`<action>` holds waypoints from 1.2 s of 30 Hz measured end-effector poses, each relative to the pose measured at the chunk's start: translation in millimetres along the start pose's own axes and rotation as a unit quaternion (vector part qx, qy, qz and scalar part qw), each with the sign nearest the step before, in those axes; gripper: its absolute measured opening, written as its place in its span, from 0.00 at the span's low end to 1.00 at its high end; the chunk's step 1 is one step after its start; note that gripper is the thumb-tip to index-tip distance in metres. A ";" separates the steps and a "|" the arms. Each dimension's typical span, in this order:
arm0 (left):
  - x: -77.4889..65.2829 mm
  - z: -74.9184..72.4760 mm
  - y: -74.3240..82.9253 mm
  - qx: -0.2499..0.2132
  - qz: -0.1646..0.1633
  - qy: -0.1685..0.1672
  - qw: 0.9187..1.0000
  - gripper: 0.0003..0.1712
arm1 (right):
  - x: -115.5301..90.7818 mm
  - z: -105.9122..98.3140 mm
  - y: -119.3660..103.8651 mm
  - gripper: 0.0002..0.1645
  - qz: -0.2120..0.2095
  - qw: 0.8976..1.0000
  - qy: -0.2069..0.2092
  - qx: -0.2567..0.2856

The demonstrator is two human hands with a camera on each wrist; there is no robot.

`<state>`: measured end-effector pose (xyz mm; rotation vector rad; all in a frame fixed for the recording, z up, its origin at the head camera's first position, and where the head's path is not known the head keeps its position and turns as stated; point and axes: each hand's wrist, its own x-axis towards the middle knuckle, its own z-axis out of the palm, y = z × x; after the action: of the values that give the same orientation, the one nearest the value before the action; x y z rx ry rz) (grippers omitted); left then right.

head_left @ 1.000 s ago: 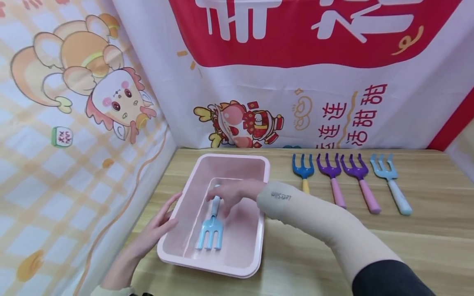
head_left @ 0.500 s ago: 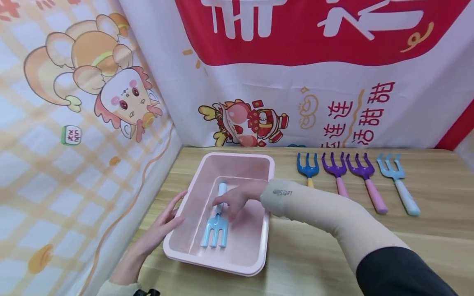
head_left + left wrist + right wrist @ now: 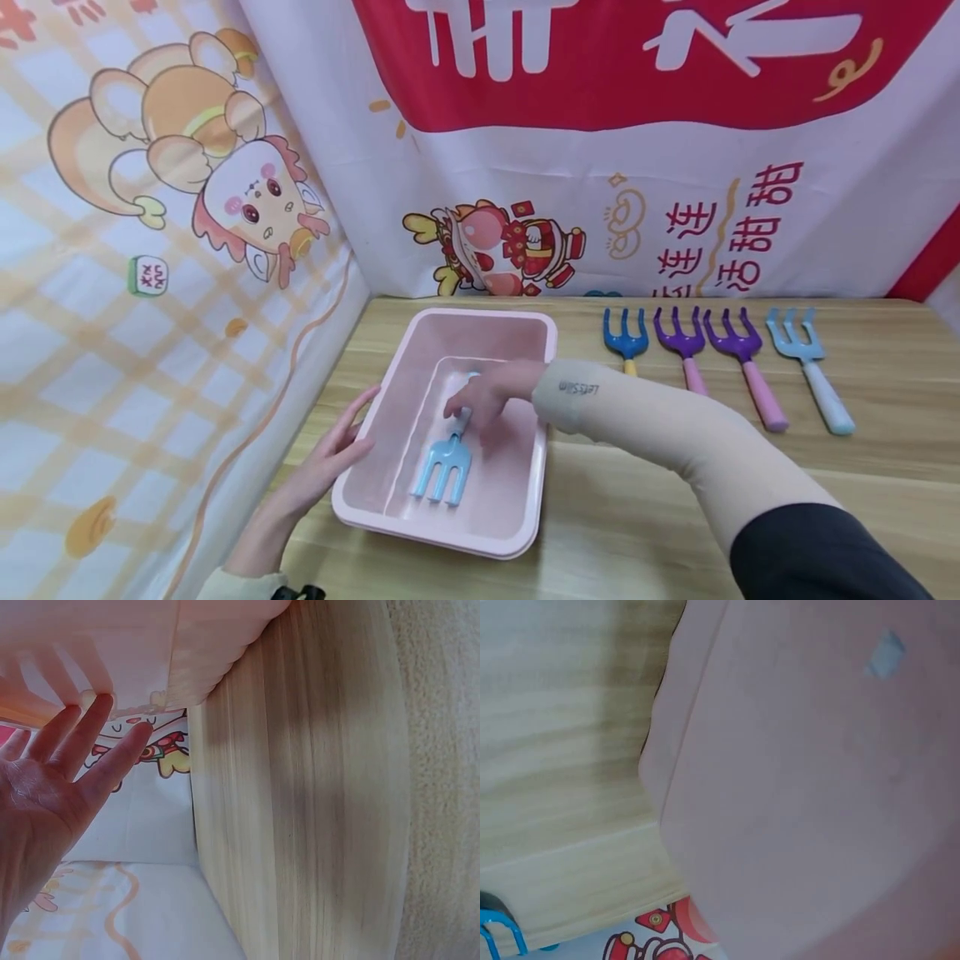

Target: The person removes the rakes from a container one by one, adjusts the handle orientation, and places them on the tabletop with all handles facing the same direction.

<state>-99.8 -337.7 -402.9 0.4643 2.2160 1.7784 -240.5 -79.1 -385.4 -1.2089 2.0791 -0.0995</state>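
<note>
A light blue hand fork [image 3: 450,457] lies inside the pink plastic basin [image 3: 480,333], tines toward the near end. My right hand [image 3: 491,402] reaches over the basin's right rim, its fingers and thumb around the fork's pale handle, which it partly hides. In the right wrist view the basin's wall [image 3: 780,787] fills most of the picture and the hand stays out of sight. At the left side of the basin is my left hand [image 3: 330,454], thumb near the rim. The left wrist view shows its straight, spread fingers [image 3: 86,739] along the basin's outer wall.
Right of the basin, several hand forks stand in a row on the wooden table [image 3: 637,517]: a blue one [image 3: 626,337], two purple ones with pink handles [image 3: 767,400], and a light blue one [image 3: 825,400]. Printed cloth [image 3: 495,158] hangs behind and at the left.
My right hand has closed around the handle of the fork in the basin. The fork has turned slightly and shifted right. My left hand has stayed at the basin's side.
</note>
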 end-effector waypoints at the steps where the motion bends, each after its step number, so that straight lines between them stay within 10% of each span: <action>1: 0.1 0.1 0.1 0.000 0.002 0.000 1.000 0.37 | -2.5 -1.3 0.9 0.38 0.005 1.000 0.002 -0.005; 22: 0.0 0.6 2.0 -0.017 -0.002 -0.015 1.000 0.38 | -6.4 2.9 13.6 0.12 0.052 0.989 -0.137 -0.017; 28: 1.1 1.7 2.8 -0.016 -0.005 -0.016 1.000 0.38 | 14.9 11.9 36.5 0.13 0.128 0.981 -0.148 -0.014; 36: 0.5 2.8 1.2 -0.017 -0.005 -0.014 1.000 0.38 | 44.7 21.3 66.7 0.14 0.096 0.978 -0.186 0.011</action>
<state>-99.0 -334.8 -402.3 0.4677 2.1630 1.7907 -289.5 -71.1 -452.0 -0.9243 1.8438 0.1802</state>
